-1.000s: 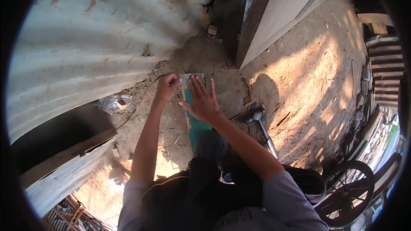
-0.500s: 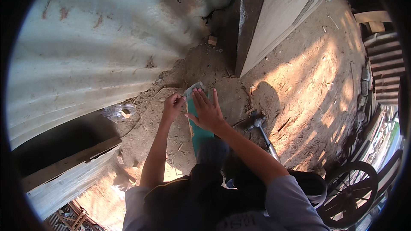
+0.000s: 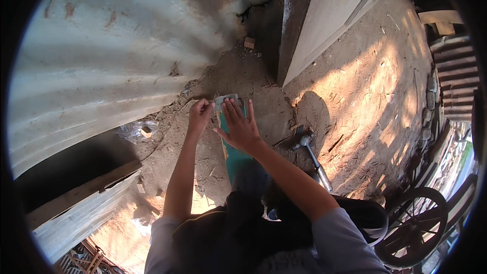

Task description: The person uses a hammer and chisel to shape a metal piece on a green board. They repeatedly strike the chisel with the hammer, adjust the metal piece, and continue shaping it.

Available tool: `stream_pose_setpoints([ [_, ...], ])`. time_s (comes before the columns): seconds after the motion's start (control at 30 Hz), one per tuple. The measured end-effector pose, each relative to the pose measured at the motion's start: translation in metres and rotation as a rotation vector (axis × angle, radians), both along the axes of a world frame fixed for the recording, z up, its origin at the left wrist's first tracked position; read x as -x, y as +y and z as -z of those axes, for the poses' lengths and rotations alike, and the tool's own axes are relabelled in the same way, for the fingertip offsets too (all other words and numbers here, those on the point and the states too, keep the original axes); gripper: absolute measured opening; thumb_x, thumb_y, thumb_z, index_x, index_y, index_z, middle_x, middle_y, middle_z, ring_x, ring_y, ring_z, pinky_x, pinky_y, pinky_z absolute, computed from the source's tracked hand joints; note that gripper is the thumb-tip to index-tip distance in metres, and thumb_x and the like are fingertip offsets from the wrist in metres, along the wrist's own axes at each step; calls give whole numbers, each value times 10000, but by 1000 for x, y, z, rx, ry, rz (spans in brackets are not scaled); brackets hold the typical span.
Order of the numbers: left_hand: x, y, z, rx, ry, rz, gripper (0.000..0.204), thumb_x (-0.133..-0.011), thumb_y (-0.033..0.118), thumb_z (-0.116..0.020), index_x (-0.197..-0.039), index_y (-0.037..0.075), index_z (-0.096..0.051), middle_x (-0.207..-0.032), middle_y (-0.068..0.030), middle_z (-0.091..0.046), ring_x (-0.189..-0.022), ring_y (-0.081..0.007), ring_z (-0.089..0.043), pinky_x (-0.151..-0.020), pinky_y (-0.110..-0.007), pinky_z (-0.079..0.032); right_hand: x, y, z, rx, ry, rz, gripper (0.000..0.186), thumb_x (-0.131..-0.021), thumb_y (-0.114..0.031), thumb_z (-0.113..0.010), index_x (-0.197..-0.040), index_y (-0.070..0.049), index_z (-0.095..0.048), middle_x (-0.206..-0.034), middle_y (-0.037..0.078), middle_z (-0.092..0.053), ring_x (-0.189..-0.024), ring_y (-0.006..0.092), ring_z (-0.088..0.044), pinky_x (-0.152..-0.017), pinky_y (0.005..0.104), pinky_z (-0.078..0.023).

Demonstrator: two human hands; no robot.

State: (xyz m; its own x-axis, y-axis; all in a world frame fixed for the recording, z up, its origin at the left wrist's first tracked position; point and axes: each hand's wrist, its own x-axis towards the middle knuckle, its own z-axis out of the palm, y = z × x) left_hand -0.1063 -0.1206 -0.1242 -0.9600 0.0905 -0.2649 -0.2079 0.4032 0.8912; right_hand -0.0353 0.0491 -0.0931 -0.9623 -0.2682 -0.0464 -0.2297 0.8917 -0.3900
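Taking the middle of the view as the clock's centre, a green board (image 3: 236, 160) runs from just off that centre toward 6 o'clock, its near end disappearing behind the person's dark clothing. Its 9 o'clock edge shows a paler, worn strip. Across its far end, toward 12, lies a flat grey piece (image 3: 219, 102), its material unclear.

The right hand (image 3: 240, 126) lies palm down over the board, fingers extended toward 12 and spread, the fingertips reaching onto the grey piece. The left hand (image 3: 201, 114) is just beside it at 9 o'clock, fingers curled and thumb tip near the index tip, at the grey piece's end; whether they pinch that end or only touch it, I cannot tell.

A hammer (image 3: 314, 161) with a metal head lies on the dirt floor (image 3: 355, 116) at 4 o'clock, and a spoked wheel (image 3: 441, 208) stands farther out the same way. Clear plastic (image 3: 133, 131) sits near 9, corrugated metal sheeting (image 3: 101, 66) fills 10, a small wooden block (image 3: 249, 42) rests at 12, and a pale panel (image 3: 329, 25) with a dark edge rises at 1.
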Motion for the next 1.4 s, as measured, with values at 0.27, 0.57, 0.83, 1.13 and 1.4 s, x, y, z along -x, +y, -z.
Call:
stream_pose_setpoints([
  [0.27,-30,-1,4,-2,-141,-82,271,-885,164,-651,-708,22,-503,-603,3,-465,-577,-61,-405,-516,-271,-347,1,1,-4,31,35,-25,770,-916,-593,-404,-1407,0,-378,-1490,123,-346,-1408,214,-283,-1136,602,-67],
  [0.57,-47,-1,6,14,-55,-76,280,-904,144,-634,-701,18,-488,-581,-6,-458,-554,-65,-396,-493,-272,-335,-3,0,-6,41,28,-54,747,-920,-577,-415,-1382,10,-415,-1468,147,-375,-1394,232,-312,-1142,585,-92],
  [0.83,-72,-7,23,-19,35,-119,275,-875,130,-651,-686,7,-494,-559,-37,-449,-547,-80,-390,-499,-291,-345,-1,-7,-9,-44,43,-112,739,-912,-571,-432,-1335,34,-464,-1442,153,-406,-1362,237,-357,-1150,563,-102],
  [1.13,-66,-13,1,-27,-50,-70,271,-883,122,-627,-686,-2,-489,-573,-33,-462,-561,-85,-396,-509,-285,-347,-1,-15,-11,-115,-49,-119,829,-904,-635,-377,-1388,38,-398,-1471,154,-366,-1403,233,-284,-1162,516,-90],
  [1.4,-26,-49,17,68,-137,163,284,-868,111,-661,-670,28,-475,-581,-5,-460,-568,-75,-388,-500,-273,-324,-4,-24,-13,-49,-90,-86,897,-897,-688,-310,-1412,45,-355,-1490,142,-339,-1420,237,-249,-1165,508,-76],
])
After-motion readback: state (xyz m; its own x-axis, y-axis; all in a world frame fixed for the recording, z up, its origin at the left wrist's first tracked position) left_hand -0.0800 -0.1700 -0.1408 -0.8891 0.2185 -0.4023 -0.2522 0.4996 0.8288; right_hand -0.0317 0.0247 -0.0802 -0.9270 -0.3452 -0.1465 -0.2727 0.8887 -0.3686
